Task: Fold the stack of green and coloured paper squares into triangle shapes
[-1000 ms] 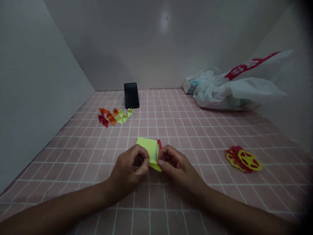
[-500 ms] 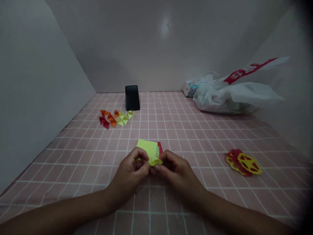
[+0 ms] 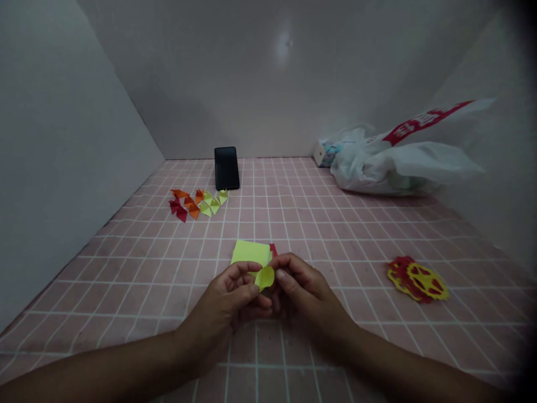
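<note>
Walls (image 3: 235, 84), pale and plain, which we record at the back and on both sides
Cloth (image 3: 335, 235), pink with a white grid, spread over the whole work surface
Plastic bag (image 3: 377, 168), white and translucent, with a red printed band, lying at the far right
Right hand (image 3: 308, 288), bent inward from the right; we find its thumb and forefinger at the right edge of the yellow paper (image 3: 265, 277), and cannot tell whether they grip it or merely touch it
Left hand (image 3: 229, 291), grasping that same paper by its left side between thumb and curled fingers
Cut-outs (image 3: 418, 280), red and yellow, gear-like in outline, overlapping in a pile well to the right of the right hand
Block of paper (image 3: 250, 252), yellow on top, a red sheet (image 3: 273, 249) showing at its right edge; we place it just beyond the fingers
Phone (image 3: 227, 168), black, its screen dark, near the back wall
Box (image 3: 324, 154), small, white and blue, partly behind the bag
Folded pieces (image 3: 193, 210), red, orange and pale yellow, clustered in front of the phone, well apart from both hands
Yellow paper, our smallest item, small and curved, lying between the two hands, before the block
</note>
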